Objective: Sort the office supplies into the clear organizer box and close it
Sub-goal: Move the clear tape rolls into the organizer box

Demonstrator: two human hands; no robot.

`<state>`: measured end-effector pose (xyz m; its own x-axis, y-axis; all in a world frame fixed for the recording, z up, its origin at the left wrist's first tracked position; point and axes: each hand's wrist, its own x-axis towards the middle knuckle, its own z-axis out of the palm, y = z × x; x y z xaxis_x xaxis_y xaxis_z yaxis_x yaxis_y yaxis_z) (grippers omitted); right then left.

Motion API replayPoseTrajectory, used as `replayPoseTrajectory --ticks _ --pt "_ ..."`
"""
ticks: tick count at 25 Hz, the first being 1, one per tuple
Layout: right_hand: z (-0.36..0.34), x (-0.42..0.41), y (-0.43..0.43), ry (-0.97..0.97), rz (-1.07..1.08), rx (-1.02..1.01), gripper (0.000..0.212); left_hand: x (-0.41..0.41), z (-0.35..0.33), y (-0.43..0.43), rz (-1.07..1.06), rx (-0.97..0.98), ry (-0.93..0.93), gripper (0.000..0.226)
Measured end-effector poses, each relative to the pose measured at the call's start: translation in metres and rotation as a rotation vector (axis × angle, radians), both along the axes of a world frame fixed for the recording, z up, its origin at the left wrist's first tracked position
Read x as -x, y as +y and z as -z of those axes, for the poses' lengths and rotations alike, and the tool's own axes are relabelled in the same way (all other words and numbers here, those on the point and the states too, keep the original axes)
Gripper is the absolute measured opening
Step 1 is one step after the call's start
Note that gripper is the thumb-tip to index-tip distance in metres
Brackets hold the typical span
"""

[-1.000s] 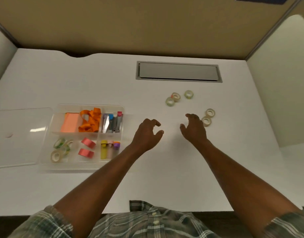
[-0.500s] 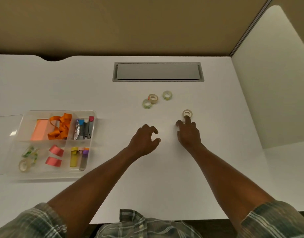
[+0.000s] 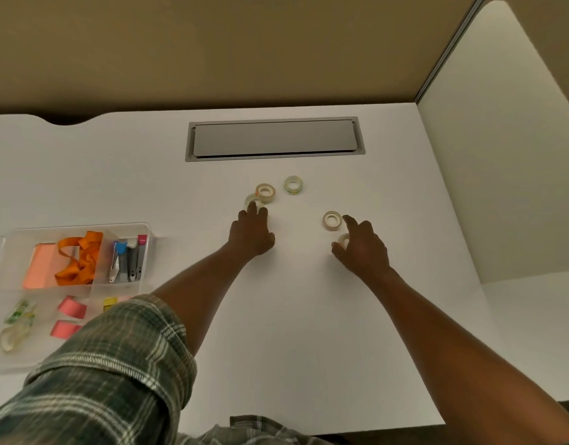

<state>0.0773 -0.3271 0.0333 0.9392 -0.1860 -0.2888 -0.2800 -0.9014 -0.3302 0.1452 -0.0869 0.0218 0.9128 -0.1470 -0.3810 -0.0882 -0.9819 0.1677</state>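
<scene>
Five tape rolls [image 3: 293, 184] are lying well apart from the open, mostly filled organizer box [image 3: 147, 234]. Right hand [image 3: 361, 248] is curling round one; left hand [image 3: 251, 234] is touching another, fingers [image 3: 253, 209] straight.

You have a white desk [image 3: 308, 332] with a grey hatch [image 3: 275, 139]. Your sleeve [image 3: 116, 364] is green-and-cream plaid. The clear organizer box [image 3: 84, 227] shows an orange ribbon [image 3: 80, 258], a salmon notepad [image 3: 39, 268] and pink strips [image 3: 71, 306]. Each loose tape roll [image 3: 293, 184] looks translucent cream. Behind, the wall [image 3: 244, 43] is tan.
</scene>
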Motion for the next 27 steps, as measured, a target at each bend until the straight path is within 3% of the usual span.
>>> replayPoseTrajectory --ticks 9,12,17,22,24,27 --pt "0.014 -0.027 0.007 0.168 -0.011 0.077 0.085 0.040 0.017 0.028 0.108 0.052 -0.165 0.050" --pt "0.013 -0.030 0.018 0.206 -0.017 0.097 0.079 0.065 0.020 0.041 0.090 0.072 -0.152 0.046" --pt "0.008 -0.009 0.048 0.104 -0.088 0.128 0.052 0.101 0.019 0.062 -0.039 0.141 -0.140 0.040" --pt "0.008 0.031 0.090 0.089 -0.254 0.253 0.049 0.129 0.016 0.082 -0.060 0.199 -0.059 0.046" --pt "0.008 0.039 0.106 0.119 -0.229 0.131 0.050 0.135 0.010 0.090 -0.134 0.314 -0.029 0.049" --pt "0.001 0.047 0.136 0.125 0.025 -0.340 0.045 0.142 -0.008 0.108 -0.398 0.589 0.041 0.036"
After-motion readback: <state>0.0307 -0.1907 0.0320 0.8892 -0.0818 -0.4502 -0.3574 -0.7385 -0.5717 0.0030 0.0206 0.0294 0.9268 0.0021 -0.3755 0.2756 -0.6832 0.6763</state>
